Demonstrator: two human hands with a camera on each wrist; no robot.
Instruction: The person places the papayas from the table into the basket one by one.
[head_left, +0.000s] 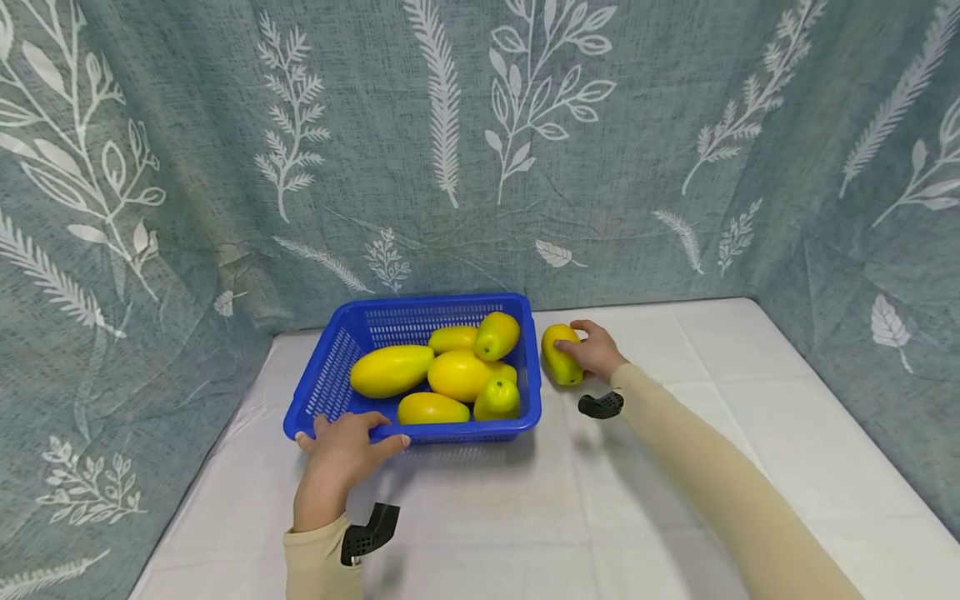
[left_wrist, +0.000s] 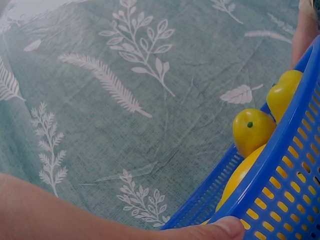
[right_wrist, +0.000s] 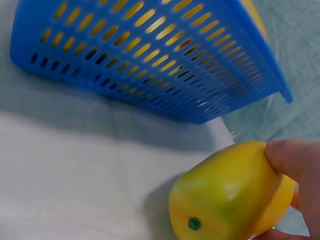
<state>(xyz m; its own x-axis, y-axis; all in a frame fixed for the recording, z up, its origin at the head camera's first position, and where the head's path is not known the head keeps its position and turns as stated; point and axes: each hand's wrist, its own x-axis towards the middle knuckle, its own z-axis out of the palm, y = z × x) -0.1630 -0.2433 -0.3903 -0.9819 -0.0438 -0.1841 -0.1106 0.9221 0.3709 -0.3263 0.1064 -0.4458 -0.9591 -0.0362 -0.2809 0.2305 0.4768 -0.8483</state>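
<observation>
A blue plastic basket (head_left: 415,431) with slotted walls stands on the table, holding several yellow fruits that look like mangoes, some tinged green. At its near left corner my left hand (head_left: 343,454) grips the rim; the thumb (left_wrist: 227,227) lies against the outside in the left wrist view, and the other fingers are hidden there. Just right of the basket, my right hand (head_left: 597,352) holds a single yellow mango (head_left: 558,357) between thumb and fingers. In the right wrist view this mango (right_wrist: 225,195) shows a green stem end and sits close to the white cloth.
White cloth (head_left: 480,517) covers the table. Behind it and at both sides hangs a grey-green curtain (head_left: 360,125) with white leaf prints. The basket's right wall (right_wrist: 150,55) stands close beside the held mango.
</observation>
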